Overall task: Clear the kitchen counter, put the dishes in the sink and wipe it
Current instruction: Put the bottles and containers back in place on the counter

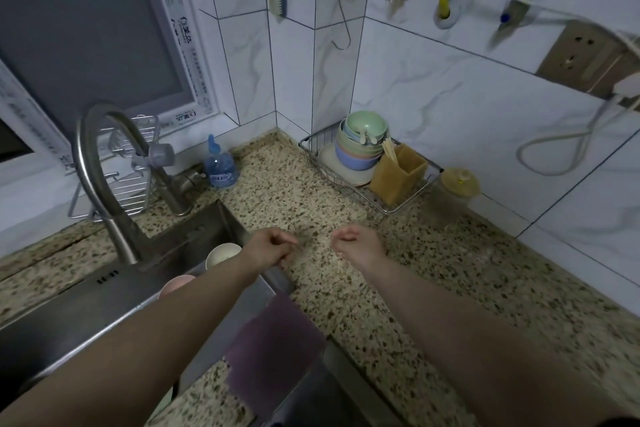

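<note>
Both my hands hover over the speckled stone counter. My left hand is at the sink's right rim, fingers curled in with nothing seen in them. My right hand is beside it, fingers also curled and holding nothing. In the steel sink lie a cream cup and a pink cup, partly hidden by my left arm. A purple cloth hangs over the counter's front edge below my arms.
A wire rack in the back corner holds stacked pastel bowls and a wooden chopstick holder. A lidded jar stands next to it. A curved tap and blue bottle stand behind the sink.
</note>
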